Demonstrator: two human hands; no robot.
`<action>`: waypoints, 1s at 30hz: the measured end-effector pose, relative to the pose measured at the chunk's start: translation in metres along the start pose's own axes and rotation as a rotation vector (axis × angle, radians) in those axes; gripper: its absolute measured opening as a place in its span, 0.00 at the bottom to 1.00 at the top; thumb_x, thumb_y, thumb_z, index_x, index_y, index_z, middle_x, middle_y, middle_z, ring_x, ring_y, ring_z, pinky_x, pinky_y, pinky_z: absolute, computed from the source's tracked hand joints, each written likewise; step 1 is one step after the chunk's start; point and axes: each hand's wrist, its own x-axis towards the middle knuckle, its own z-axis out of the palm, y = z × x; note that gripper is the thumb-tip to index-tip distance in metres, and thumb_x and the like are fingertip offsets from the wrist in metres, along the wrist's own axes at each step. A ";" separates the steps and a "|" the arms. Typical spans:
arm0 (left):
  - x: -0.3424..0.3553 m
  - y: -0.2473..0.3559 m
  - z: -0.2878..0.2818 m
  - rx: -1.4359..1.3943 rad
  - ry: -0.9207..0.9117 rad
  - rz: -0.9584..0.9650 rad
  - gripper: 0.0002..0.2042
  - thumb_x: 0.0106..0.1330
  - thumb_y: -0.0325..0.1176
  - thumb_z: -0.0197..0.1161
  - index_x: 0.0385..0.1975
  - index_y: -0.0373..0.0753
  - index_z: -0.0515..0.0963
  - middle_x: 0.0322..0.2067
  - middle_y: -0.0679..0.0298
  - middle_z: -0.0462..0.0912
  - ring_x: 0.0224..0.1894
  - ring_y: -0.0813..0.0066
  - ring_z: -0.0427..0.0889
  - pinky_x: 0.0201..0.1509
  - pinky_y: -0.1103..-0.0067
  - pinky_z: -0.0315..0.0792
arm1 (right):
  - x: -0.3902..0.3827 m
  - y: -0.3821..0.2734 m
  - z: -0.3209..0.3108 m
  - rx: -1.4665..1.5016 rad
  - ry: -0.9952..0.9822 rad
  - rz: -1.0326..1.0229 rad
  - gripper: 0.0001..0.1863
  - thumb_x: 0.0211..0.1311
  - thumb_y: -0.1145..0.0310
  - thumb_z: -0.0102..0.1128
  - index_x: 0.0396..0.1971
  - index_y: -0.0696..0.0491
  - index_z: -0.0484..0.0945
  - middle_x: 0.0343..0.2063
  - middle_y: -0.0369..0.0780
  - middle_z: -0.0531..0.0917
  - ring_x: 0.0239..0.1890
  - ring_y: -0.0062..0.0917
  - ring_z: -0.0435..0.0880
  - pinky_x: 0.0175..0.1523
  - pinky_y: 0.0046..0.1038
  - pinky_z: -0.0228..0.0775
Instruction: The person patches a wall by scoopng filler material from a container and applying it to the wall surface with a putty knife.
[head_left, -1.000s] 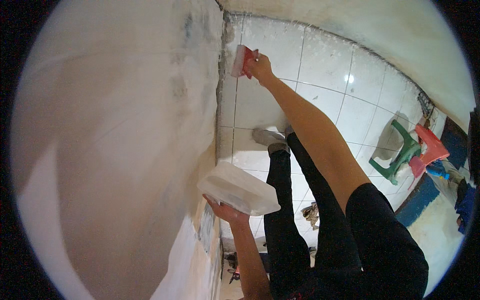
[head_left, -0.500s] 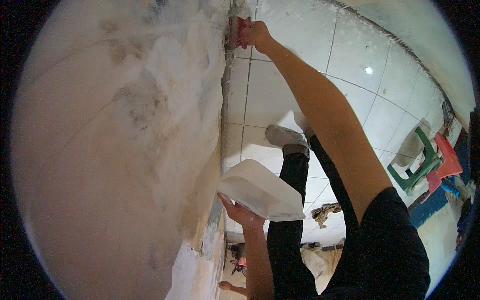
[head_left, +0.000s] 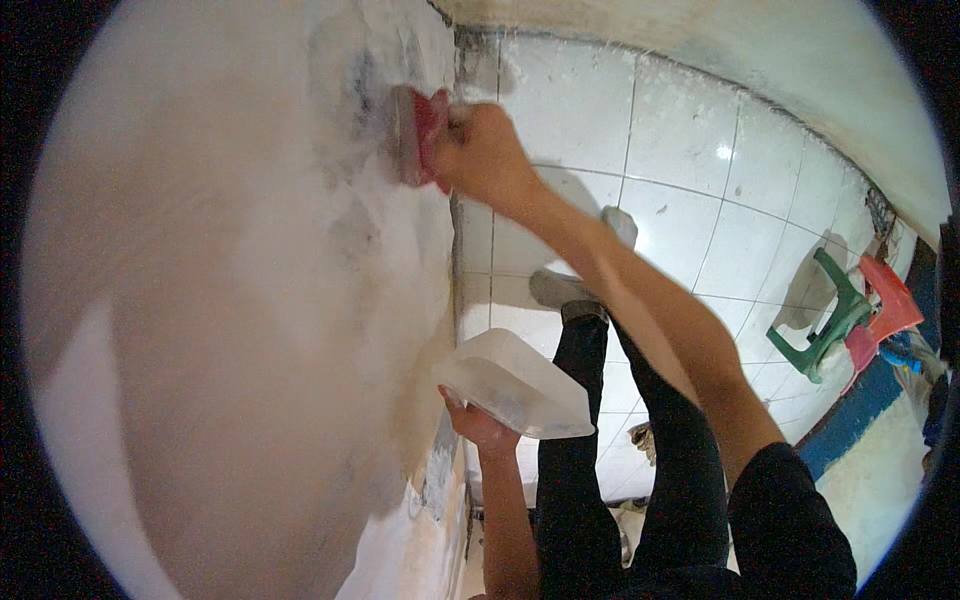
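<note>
**Red scraper (head_left: 432,132) held at the wall (head_left: 230,300), pale container (head_left: 522,385) held nearer the body**

In the head view, the scraper's handle is gripped by the right hand (head_left: 485,155), its fingers curled shut around it. The wide blade is set over the patchy, smeared wall, near the edge where the tiled floor (head_left: 672,225) is met; whether the wall is touched cannot be told for certain through the blur. The translucent container is supported by the left hand (head_left: 485,428), partly open, with the fingers spread under its near left end. The container is tilted, just beside the wall and in front of the black trousers (head_left: 575,470). At the far right, a green stool (head_left: 835,325) is overlapped by red plastic furniture (head_left: 890,295).
</note>
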 end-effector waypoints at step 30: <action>-0.178 0.063 -0.002 0.042 -0.185 -0.055 0.34 0.71 0.62 0.40 0.67 0.43 0.61 0.65 0.58 0.67 0.64 0.55 0.67 0.67 0.58 0.62 | -0.223 -0.429 0.018 0.014 0.033 -0.423 0.15 0.54 0.75 0.59 0.38 0.70 0.70 0.15 0.48 0.76 0.15 0.41 0.79 0.21 0.37 0.71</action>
